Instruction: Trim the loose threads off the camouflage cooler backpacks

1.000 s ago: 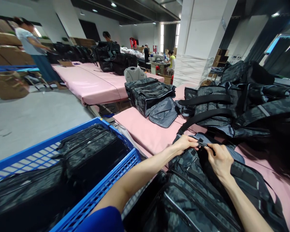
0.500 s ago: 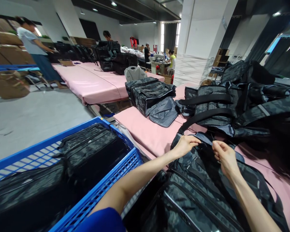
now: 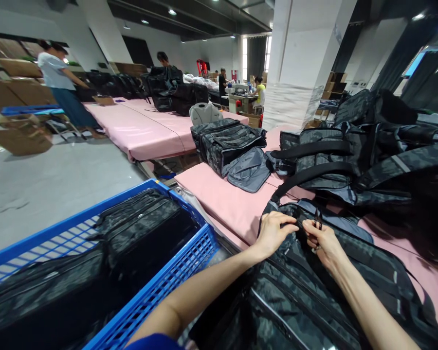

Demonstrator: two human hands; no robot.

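A dark camouflage backpack (image 3: 299, 291) lies in front of me, spread over the pink table's near edge. My left hand (image 3: 275, 233) is closed at the backpack's upper part, thumb and fingertips together; whatever they pinch is too small to make out. Close beside it, my right hand (image 3: 323, 240) is closed around small black thread snips (image 3: 318, 218), their two pointed blades sticking up above the fingers. Its thumb and forefinger meet near the left fingertips, over the black fabric.
A blue plastic crate (image 3: 200, 243) with camouflage bags stands at left. Another camouflage bag (image 3: 233, 146) sits on the pink table (image 3: 211, 184), its grey-lined flap hanging forward. More backpacks (image 3: 324, 160) are heaped at right beside a white pillar (image 3: 299, 58). Several people work farther back.
My right hand has moved slightly left and down, closer to my left hand, and the snips' blades now show. My left hand has lowered a little. The view has shifted slightly.
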